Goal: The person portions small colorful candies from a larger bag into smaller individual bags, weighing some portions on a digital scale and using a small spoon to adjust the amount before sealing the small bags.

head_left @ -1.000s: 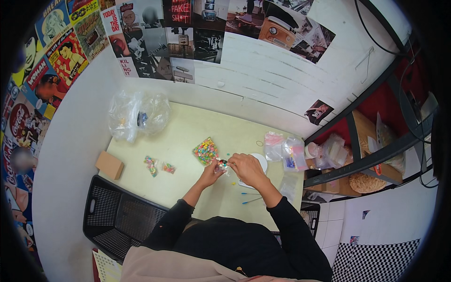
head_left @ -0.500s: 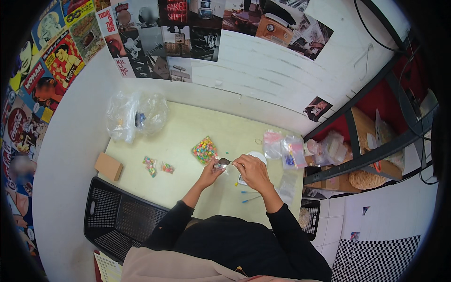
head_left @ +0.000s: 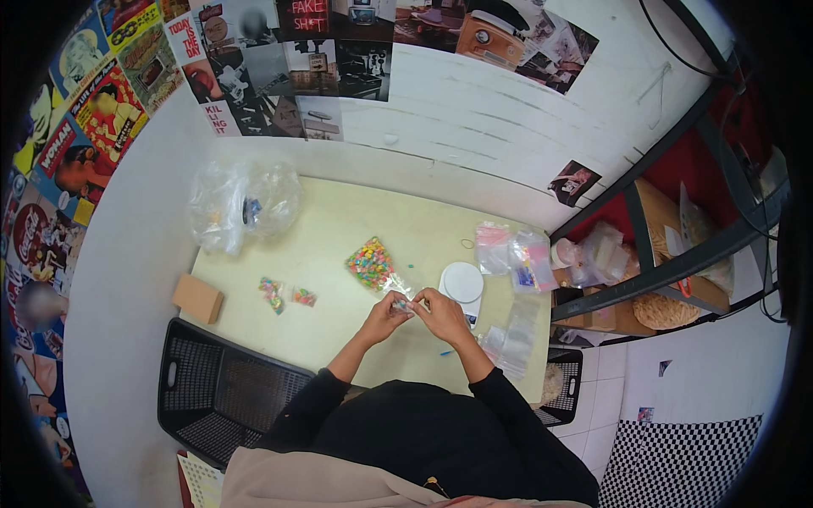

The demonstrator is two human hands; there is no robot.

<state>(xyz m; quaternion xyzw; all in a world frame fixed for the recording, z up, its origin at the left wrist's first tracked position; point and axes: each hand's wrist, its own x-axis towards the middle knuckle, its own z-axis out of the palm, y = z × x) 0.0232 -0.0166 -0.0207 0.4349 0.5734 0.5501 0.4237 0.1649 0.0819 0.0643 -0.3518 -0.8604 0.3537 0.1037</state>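
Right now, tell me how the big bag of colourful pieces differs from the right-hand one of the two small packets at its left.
The big bag is far larger than the small packet. The big bag shows many more pieces than the small packet. The big bag lies just beyond the left hand; the small packet lies farther left. Both hold multicoloured pieces.

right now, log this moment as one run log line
left hand: holding small clear packet | right hand: at same packet | bag of multicoloured pieces: on table, beyond hands | white scale: right of packet
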